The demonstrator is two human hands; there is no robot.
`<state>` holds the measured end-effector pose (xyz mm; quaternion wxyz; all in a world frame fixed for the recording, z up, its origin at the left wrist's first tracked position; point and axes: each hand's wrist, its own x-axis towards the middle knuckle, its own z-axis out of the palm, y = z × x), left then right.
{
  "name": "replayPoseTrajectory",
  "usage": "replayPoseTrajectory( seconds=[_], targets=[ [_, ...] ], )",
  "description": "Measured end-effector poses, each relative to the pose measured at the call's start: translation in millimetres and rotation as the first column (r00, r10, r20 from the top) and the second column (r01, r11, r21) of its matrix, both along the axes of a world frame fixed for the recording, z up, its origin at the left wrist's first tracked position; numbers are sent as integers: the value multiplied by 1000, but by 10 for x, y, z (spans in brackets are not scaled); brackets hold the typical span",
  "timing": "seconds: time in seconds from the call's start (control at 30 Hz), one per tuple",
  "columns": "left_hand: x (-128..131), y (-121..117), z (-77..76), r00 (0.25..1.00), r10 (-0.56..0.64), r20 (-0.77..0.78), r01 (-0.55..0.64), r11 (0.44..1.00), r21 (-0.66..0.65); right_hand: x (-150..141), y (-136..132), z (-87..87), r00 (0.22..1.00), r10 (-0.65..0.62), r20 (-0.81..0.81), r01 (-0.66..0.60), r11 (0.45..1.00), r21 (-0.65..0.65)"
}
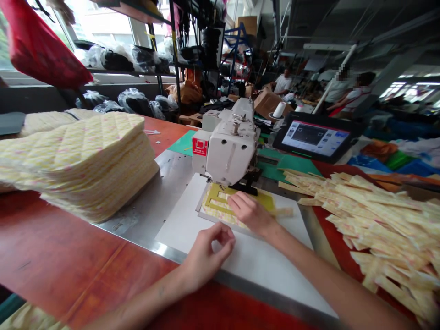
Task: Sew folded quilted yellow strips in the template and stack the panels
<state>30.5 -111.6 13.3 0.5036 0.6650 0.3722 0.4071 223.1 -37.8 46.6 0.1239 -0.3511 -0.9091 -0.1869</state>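
The flat yellow slotted template (264,199) lies at the centre of the frame, over a piece of pale quilted fabric (220,211), on a smooth white sheet (264,263). Your right hand (249,211) rests on the template, fingers bunched; you cannot tell from here whether they pinch anything. Your left hand (208,254) is just below it in the frame, fingers loosely curled, only a narrow gap from the thumb, with nothing seen between them. Directly behind the template you have the white sewing machine head (230,151). At left of the frame stands a thick stack of yellow quilted fabric pieces (103,160); at right, a loose heap of pale yellow fabric strips (388,220). A lit black-framed screen (312,135) sits above that heap, at upper right.
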Motion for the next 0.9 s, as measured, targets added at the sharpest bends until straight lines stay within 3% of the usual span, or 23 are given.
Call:
replayPoseTrajectory(
  seconds=[0.13, 0.33, 0.53, 0.7, 0.8, 0.9],
  targets=[
    [-220, 88, 1, 993, 43, -108, -31, 993, 112, -168, 324, -267, 998, 23, 54, -24, 1000, 7],
    [-441, 289, -14, 976, 51, -211, -12, 983, 183, -171, 453, -333, 999, 41, 19, -40, 997, -67],
    [-539, 552, -100, 962, 82, -259, -2, 955, 296, -101, 331, -524, 963, -110, -247, 39, 960, -276],
    [-579, 768, -138, 940, 111, -322, 47, 894, 447, -71, 236, -746, 901, -150, -407, 13, 947, -319],
    [-547, 924, -126, 914, 106, -392, 128, 840, 528, -111, 198, -756, 890, -158, -428, 3, 940, -340],
    [-469, 1112, -118, 872, 90, -481, 246, 769, 590, -172, 156, -703, 875, -227, -427, 71, 933, -352]
  ],
)
